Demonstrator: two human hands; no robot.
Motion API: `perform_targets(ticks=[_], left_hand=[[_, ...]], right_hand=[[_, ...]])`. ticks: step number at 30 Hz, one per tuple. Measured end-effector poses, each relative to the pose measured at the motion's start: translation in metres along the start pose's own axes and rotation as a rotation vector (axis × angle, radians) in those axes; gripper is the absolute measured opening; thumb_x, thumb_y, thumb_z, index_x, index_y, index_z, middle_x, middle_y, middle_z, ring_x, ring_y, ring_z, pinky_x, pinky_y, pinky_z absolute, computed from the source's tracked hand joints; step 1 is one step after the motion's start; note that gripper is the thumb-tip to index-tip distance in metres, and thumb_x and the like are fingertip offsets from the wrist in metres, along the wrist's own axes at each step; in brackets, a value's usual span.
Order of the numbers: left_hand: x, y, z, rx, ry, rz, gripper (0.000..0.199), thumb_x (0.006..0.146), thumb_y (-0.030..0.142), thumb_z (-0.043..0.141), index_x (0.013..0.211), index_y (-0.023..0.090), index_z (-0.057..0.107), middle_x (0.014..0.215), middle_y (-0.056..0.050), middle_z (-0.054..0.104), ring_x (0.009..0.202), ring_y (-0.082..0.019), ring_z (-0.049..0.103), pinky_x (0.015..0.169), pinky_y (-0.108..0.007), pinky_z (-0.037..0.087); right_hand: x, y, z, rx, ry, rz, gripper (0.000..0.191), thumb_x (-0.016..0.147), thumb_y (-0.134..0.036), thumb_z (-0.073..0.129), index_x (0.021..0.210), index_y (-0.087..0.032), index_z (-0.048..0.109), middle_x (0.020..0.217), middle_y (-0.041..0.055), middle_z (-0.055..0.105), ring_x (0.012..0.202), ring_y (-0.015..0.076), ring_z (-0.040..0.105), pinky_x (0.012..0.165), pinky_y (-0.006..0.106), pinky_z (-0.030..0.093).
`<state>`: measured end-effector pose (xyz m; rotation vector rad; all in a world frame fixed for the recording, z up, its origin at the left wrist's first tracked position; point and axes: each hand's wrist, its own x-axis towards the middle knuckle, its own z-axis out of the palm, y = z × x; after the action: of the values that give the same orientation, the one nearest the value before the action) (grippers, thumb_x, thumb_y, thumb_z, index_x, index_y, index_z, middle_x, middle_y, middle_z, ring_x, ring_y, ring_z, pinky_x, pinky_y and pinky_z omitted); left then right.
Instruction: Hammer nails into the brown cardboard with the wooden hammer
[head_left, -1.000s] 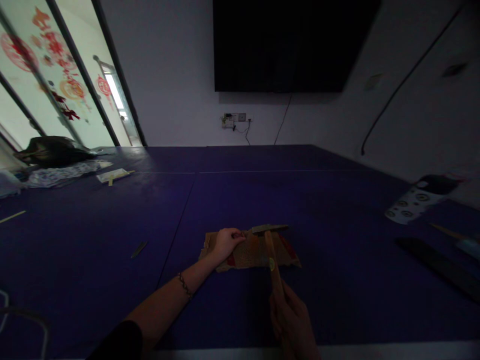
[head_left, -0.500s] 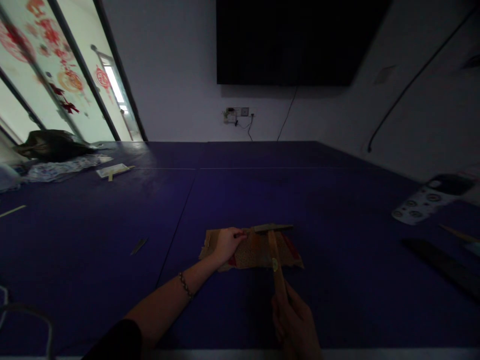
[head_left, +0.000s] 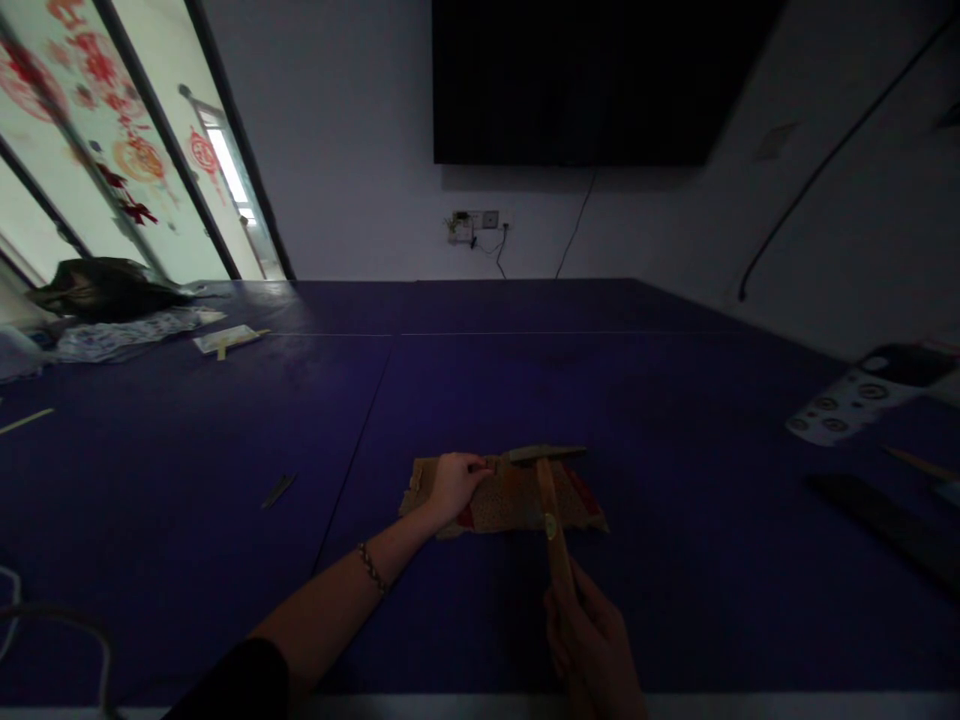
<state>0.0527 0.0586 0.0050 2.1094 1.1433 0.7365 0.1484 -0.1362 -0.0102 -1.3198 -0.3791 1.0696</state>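
A torn piece of brown cardboard [head_left: 517,505] with red patches lies flat on the purple tabletop [head_left: 465,620]. My left hand [head_left: 456,488] rests on its left part, thumb and fingertips pinched together; whatever is between them is too small and dark to make out. In my right hand [head_left: 592,640] is a hammer [head_left: 553,530], gripped by its wooden handle. The hammer's metal head reaches over the far edge of the cardboard, just right of my left fingertips. Whether the head touches the cardboard I cannot tell.
Two thin dark pieces [head_left: 279,490] lie left of the cardboard. On the right are a dark flat bar [head_left: 877,525] and a white object with round dials [head_left: 836,405]. A dark bag [head_left: 105,288] sits at the far left, a white packet [head_left: 226,339] nearer. A cable [head_left: 60,615] curves at lower left.
Both hands, the hammer and the cardboard stay almost where they were. The whole view has shifted very slightly.
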Motion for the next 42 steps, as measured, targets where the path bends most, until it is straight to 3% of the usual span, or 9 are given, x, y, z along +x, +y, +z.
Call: perform_targets(ticks=[14,21,28,42], left_hand=[[0.0072,-0.0005,0.0051,-0.023,-0.014,-0.037,0.013,0.075,0.025,0.064,0.076,0.015,0.073,0.077,-0.003,0.072,0.066,-0.015,0.063,0.061,-0.023,0.042],[0.0096,-0.0005,0.0072,-0.016,-0.014,-0.041,0.013,0.073,0.028,0.065,0.077,0.018,0.073,0.082,-0.002,0.073,0.072,-0.016,0.063,0.067,-0.024,0.044],[0.0084,-0.0012,0.0066,-0.035,0.002,-0.043,0.012,0.072,0.027,0.067,0.075,0.018,0.073,0.080,-0.003,0.073,0.072,-0.016,0.063,0.067,-0.024,0.043],[0.0058,-0.0036,0.0072,-0.069,0.044,-0.076,0.010,0.071,0.024,0.067,0.072,0.017,0.073,0.073,-0.002,0.072,0.063,-0.015,0.062,0.058,-0.023,0.042]], right_hand=[[-0.0045,-0.0073,0.0031,-0.043,0.005,0.006,0.080,0.054,-0.062,0.071,0.115,-0.017,0.045,0.043,-0.0120,0.048,0.024,0.0027,0.033,0.022,0.013,0.029],[-0.0027,-0.0098,0.0019,-0.062,-0.010,0.011,0.083,0.049,-0.062,0.073,0.111,-0.015,0.045,0.043,-0.0110,0.050,0.025,0.0045,0.035,0.022,0.016,0.031],[0.0007,-0.0030,-0.0035,-0.067,-0.039,-0.009,0.071,0.059,-0.059,0.069,0.112,-0.017,0.047,0.047,-0.0107,0.051,0.026,0.0035,0.036,0.023,0.015,0.032],[-0.0016,-0.0063,0.0003,-0.047,-0.006,0.001,0.075,0.055,-0.060,0.071,0.112,-0.017,0.046,0.047,-0.0104,0.051,0.026,0.0035,0.035,0.023,0.014,0.030]])
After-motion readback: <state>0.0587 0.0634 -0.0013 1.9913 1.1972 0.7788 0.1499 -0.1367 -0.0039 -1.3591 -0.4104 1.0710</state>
